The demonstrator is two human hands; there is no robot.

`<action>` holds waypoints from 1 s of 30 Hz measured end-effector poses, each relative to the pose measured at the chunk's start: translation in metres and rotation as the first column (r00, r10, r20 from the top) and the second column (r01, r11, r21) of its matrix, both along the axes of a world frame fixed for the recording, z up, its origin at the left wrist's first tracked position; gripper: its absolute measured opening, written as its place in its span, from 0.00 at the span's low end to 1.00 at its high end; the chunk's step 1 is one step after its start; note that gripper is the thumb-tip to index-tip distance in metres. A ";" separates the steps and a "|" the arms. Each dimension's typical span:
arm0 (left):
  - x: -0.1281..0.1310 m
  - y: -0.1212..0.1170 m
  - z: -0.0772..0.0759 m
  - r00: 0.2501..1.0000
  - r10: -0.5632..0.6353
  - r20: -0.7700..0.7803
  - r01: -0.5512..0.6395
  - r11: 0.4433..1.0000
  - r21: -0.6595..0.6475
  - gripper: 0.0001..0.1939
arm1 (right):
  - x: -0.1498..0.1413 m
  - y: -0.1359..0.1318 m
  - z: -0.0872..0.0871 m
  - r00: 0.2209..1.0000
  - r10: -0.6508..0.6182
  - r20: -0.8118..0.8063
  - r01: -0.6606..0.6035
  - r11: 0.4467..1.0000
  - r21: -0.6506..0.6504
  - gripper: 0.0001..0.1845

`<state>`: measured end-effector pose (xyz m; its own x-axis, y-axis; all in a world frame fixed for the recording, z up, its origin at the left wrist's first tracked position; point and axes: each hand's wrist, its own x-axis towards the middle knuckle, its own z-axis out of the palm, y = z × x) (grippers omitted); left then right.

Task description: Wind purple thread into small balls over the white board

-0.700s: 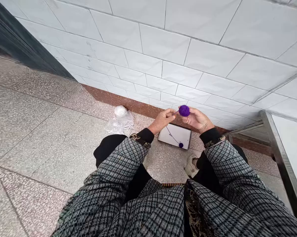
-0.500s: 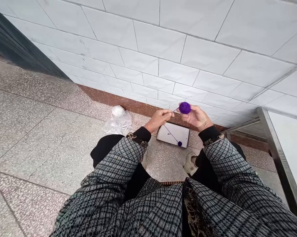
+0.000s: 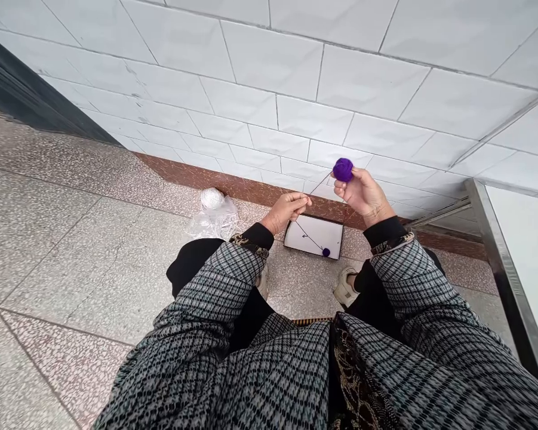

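Note:
My right hand (image 3: 362, 194) grips a purple ball of yarn (image 3: 343, 169) in its fingertips, raised in front of the tiled wall. A taut purple strand (image 3: 320, 183) slants down from this ball to my left hand (image 3: 290, 210), whose fingers are pinched on it. Below the left hand the yarn runs on to a smaller purple ball (image 3: 326, 252). That small ball lies in a shallow, dark-edged box with a white inside (image 3: 313, 230) on the floor between my feet.
A white ball of yarn (image 3: 212, 198) and a clear plastic bag (image 3: 215, 222) with loose white strands lie left of the box by the wall (image 3: 295, 119). A metal-framed white panel (image 3: 504, 263) stands at right. Dark cloth (image 3: 40, 95) hangs at far left.
My right hand has risen with the larger ball, away from the left hand, and the strand between them is longer. My left hand keeps its pinch. The view has shifted slightly.

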<state>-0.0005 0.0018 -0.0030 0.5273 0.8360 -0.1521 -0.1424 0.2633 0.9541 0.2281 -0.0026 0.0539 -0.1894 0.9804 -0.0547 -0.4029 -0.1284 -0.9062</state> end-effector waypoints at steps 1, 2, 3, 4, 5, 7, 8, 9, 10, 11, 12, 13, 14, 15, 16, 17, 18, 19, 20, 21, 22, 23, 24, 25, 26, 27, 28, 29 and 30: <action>0.000 -0.001 0.000 1.000 -0.018 -0.016 0.018 1.000 0.005 0.16 | 0.000 0.002 0.000 0.999 -0.035 0.018 0.035 0.999 0.013 0.29; 0.000 -0.002 0.001 0.998 -0.041 -0.039 0.042 0.999 0.016 0.15 | -0.001 0.004 0.000 0.997 -0.070 0.042 0.069 0.997 0.026 0.29; 0.000 -0.004 0.002 0.995 -0.068 -0.069 0.071 0.997 0.035 0.14 | -0.003 0.005 -0.001 0.992 -0.102 0.076 0.100 0.994 0.039 0.29; 0.000 -0.005 0.004 0.990 -0.095 -0.103 0.102 0.993 0.058 0.12 | -0.006 0.007 -0.003 0.983 -0.136 0.124 0.130 0.990 0.054 0.29; 0.000 -0.007 0.006 0.983 -0.125 -0.138 0.137 0.987 0.084 0.11 | -0.009 0.008 -0.006 0.966 -0.174 0.193 0.162 0.984 0.077 0.27; -0.002 -0.009 0.011 0.960 -0.193 -0.202 0.224 0.964 0.142 0.10 | -0.018 0.009 -0.014 0.878 -0.267 0.397 0.223 0.963 0.153 0.23; -0.003 -0.010 0.014 0.944 -0.232 -0.233 0.275 0.946 0.171 0.10 | -0.023 0.009 -0.018 0.795 -0.311 0.521 0.235 0.949 0.209 0.22; -0.005 -0.010 0.017 0.928 -0.260 -0.265 0.318 0.926 0.203 0.10 | -0.027 0.008 -0.022 0.693 -0.330 0.641 0.215 0.943 0.253 0.20; -0.008 -0.009 0.020 0.916 -0.269 -0.298 0.344 0.908 0.238 0.10 | -0.029 0.005 -0.025 0.602 -0.287 0.745 0.146 0.957 0.251 0.19; -0.011 -0.007 0.022 0.908 -0.255 -0.331 0.352 0.894 0.276 0.11 | -0.031 0.003 -0.028 0.535 -0.176 0.826 0.039 0.982 0.185 0.18; -0.014 -0.004 0.024 0.905 -0.222 -0.362 0.343 0.884 0.316 0.11 | -0.032 0.000 -0.029 0.493 -0.005 0.870 -0.095 0.994 0.060 0.18; -0.018 -0.001 0.026 0.905 -0.176 -0.386 0.322 0.878 0.355 0.10 | -0.031 -0.004 -0.029 0.474 0.191 0.860 -0.235 0.968 -0.085 0.18; -0.021 0.002 0.026 0.906 -0.127 -0.404 0.295 0.874 0.387 0.10 | -0.030 -0.007 -0.027 0.485 0.366 0.794 -0.359 0.911 -0.200 0.18; -0.024 0.006 0.026 0.907 -0.079 -0.413 0.264 0.872 0.411 0.10 | -0.029 -0.009 -0.025 0.528 0.491 0.693 -0.458 0.852 -0.254 0.20; -0.026 0.009 0.025 0.908 -0.038 -0.417 0.232 0.874 0.427 0.10 | -0.027 -0.011 -0.022 0.605 0.550 0.576 -0.517 0.821 -0.240 0.22; -0.027 0.011 0.024 0.911 -0.002 -0.413 0.198 0.880 0.433 0.10 | -0.026 -0.012 -0.018 0.702 0.547 0.455 -0.527 0.830 -0.184 0.24; -0.028 0.012 0.022 0.913 0.019 -0.408 0.172 0.888 0.426 0.10 | -0.026 -0.011 -0.015 0.800 0.498 0.336 -0.491 0.864 -0.110 0.27; -0.027 0.012 0.020 0.914 0.019 -0.405 0.163 0.897 0.410 0.10 | -0.027 -0.010 -0.013 0.879 0.416 0.232 -0.418 0.907 -0.043 0.30; -0.026 0.011 0.018 0.914 -0.009 -0.405 0.180 0.905 0.386 0.11 | -0.028 -0.008 -0.012 0.935 0.315 0.162 -0.321 0.947 0.009 0.32; -0.024 0.010 0.017 0.911 -0.069 -0.407 0.227 0.907 0.356 0.11 | -0.030 -0.005 -0.012 0.970 0.203 0.134 -0.210 0.977 0.045 0.32; -0.022 0.007 0.017 0.900 -0.158 -0.406 0.303 0.897 0.323 0.11 | -0.032 -0.003 -0.014 0.985 0.086 0.150 -0.097 0.993 0.070 0.31; -0.021 0.004 0.017 0.879 -0.256 -0.402 0.389 0.872 0.296 0.12 | -0.034 -0.002 -0.016 0.977 -0.018 0.212 0.000 0.996 0.085 0.28; -0.020 0.002 0.018 0.854 -0.344 -0.390 0.466 0.840 0.279 0.12 | -0.036 -0.001 -0.018 0.946 -0.092 0.312 0.066 0.993 0.095 0.25; -0.019 0.001 0.020 0.837 -0.403 -0.371 0.514 0.813 0.275 0.12 | -0.036 -0.002 -0.021 0.893 -0.104 0.438 0.071 0.993 0.093 0.22; -0.020 0.000 0.022 0.836 -0.425 -0.346 0.525 0.804 0.281 0.12 | -0.036 -0.003 -0.022 0.824 -0.045 0.565 0.011 0.998 0.063 0.19; -0.021 0.001 0.023 0.855 -0.408 -0.321 0.499 0.815 0.292 0.12 | -0.035 -0.006 -0.022 0.746 0.079 0.661 -0.105 0.994 0.000 0.17; -0.022 0.002 0.024 0.884 -0.357 -0.301 0.443 0.844 0.302 0.11 | -0.032 -0.009 -0.022 0.666 0.260 0.699 -0.271 0.958 -0.097 0.16; -0.023 0.004 0.024 0.915 -0.283 -0.288 0.368 0.878 0.307 0.10 | -0.029 -0.012 -0.019 0.612 0.429 0.664 -0.423 0.887 -0.184 0.17; -0.024 0.006 0.025 0.936 -0.204 -0.286 0.290 0.907 0.305 0.09 | -0.025 -0.015 -0.016 0.617 0.533 0.579 -0.521 0.828 -0.207 0.19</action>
